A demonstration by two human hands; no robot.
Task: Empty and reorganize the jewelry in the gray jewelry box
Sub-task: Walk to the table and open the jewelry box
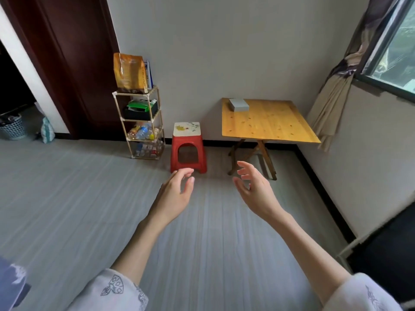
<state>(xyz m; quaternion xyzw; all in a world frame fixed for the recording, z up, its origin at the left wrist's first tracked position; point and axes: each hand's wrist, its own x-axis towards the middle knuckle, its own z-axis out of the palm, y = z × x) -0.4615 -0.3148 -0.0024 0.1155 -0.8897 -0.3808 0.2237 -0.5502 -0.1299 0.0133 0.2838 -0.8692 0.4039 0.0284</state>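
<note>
Hands out front, left hand (177, 189) and right hand (254, 187), each grip loosely spread, holding nothing. Gray jewelry box (239, 105) sits closed at 1 o'clock on the tabletop (267, 122).

The gray jewelry box (239, 104) is closed, hiding its contents.

The bench (267, 122) is made of light varnished wood with visible grain and knots and a slight sheen. The gray jewelry box (239, 105) is finished smooth and matt. The stool (188, 151) is moulded in glossy red plastic. The floor (89, 187) is laid in matt gray, wood-grain planks. The curtain (330, 104) is made of pleated beige cloth.
</note>
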